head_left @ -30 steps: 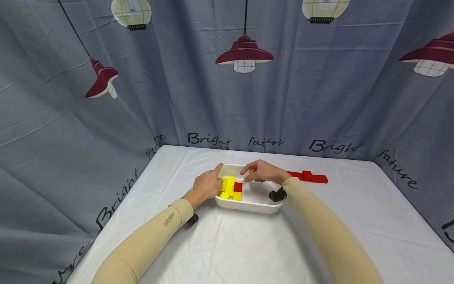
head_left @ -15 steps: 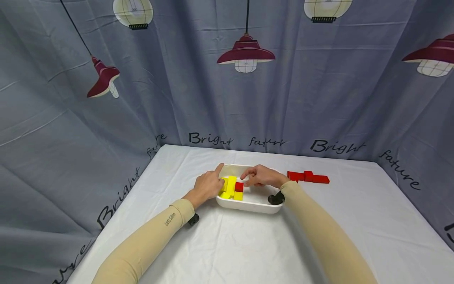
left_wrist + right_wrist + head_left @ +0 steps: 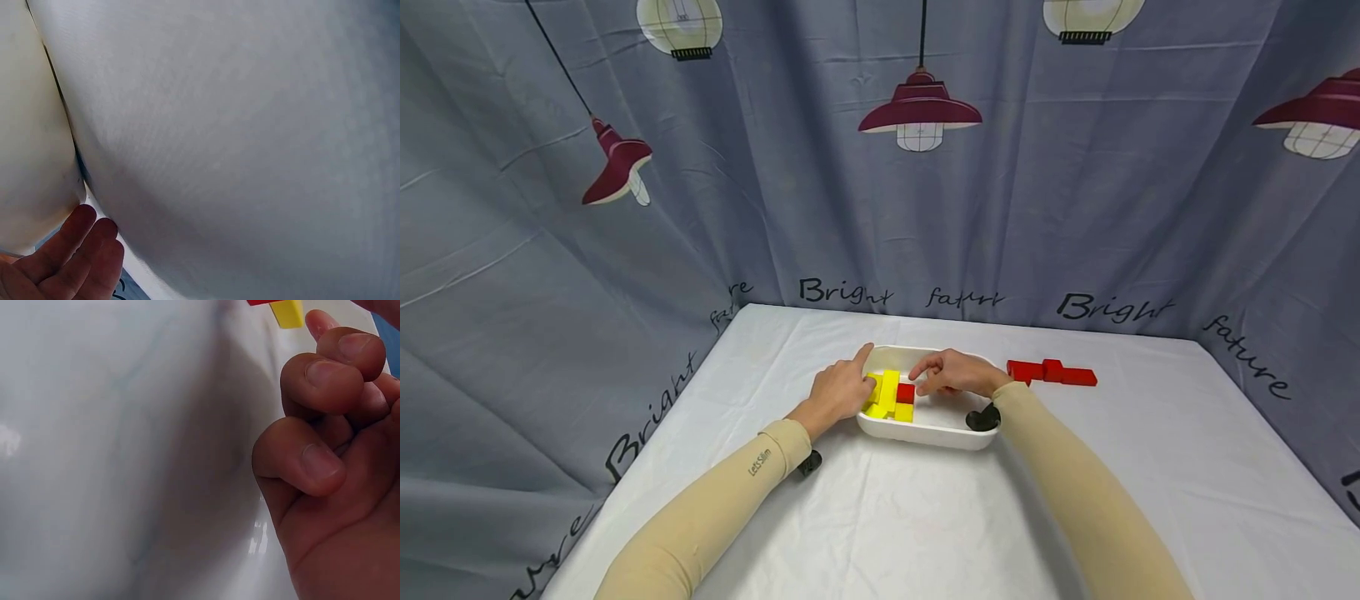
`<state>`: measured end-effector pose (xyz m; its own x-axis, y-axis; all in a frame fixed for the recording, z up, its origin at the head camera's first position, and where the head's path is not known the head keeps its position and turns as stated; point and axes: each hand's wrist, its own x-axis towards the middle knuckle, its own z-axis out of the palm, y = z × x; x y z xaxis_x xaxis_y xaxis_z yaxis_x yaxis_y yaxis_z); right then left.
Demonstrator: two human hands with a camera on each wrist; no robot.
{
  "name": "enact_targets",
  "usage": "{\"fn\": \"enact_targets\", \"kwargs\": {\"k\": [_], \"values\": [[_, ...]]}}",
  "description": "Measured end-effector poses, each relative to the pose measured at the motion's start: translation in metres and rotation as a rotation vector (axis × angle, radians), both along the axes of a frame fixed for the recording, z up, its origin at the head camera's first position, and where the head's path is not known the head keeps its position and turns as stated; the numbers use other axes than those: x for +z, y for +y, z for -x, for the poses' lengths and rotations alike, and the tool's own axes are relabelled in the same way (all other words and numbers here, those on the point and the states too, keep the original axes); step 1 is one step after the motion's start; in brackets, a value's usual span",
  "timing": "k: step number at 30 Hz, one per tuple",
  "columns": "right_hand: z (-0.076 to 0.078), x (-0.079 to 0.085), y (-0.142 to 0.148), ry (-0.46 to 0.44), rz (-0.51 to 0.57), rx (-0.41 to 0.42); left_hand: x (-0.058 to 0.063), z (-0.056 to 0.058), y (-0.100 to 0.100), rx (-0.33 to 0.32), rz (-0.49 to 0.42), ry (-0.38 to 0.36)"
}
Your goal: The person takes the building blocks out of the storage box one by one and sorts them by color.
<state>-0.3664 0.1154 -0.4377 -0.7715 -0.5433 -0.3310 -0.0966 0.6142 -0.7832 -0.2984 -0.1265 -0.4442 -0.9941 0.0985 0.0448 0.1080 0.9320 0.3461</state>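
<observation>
In the head view my left hand (image 3: pixel 838 388) holds the left end of a white plastic tray (image 3: pixel 936 436), index finger along the rim, thumb inside by the yellow blocks (image 3: pixel 890 392). Its other fingers (image 3: pixel 103 265) lie against the tray's outer wall in the left wrist view. My right hand (image 3: pixel 957 372) is over the tray, its index finger and thumb apart, fingertips right at the edge of a red block (image 3: pixel 906 393). In the right wrist view several fingers (image 3: pixel 322 378) curl loosely toward the palm with nothing in them; red and yellow block ends show above.
Several red blocks (image 3: pixel 1078 377) lie in a row on the white-covered table (image 3: pixel 917 525), right of the tray beyond my right wrist. A black wrist device (image 3: pixel 985 417) overlaps the tray's right end. A printed grey curtain (image 3: pixel 760 183) hangs behind the table.
My right hand has lowered slightly into the tray, its thumb coming to the red block's edge, then stays there. The left hand keeps its place on the tray.
</observation>
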Motion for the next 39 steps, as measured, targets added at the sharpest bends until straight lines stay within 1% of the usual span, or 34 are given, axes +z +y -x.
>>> {"fn": "enact_targets", "kwargs": {"k": [9,13,24,33,39], "values": [[-0.0035,-0.0004,-0.0031,0.014,-0.037,0.011,-0.0007,0.0004,-0.0009,-0.005,0.0,0.004],[-0.0025,-0.0023,-0.0041,0.021,-0.043,0.01,-0.0001,0.0001,-0.0007,-0.005,-0.005,0.006],[-0.0047,0.0008,-0.0083,0.026,-0.03,0.044,0.0007,-0.0009,0.0002,0.002,-0.002,0.0],[-0.0024,-0.0029,-0.008,0.039,-0.017,0.065,0.0006,-0.0015,0.0007,0.01,-0.006,-0.002],[-0.003,-0.0026,-0.0081,0.061,-0.031,0.05,0.0002,-0.0008,0.0009,0.008,-0.007,-0.004]]}}
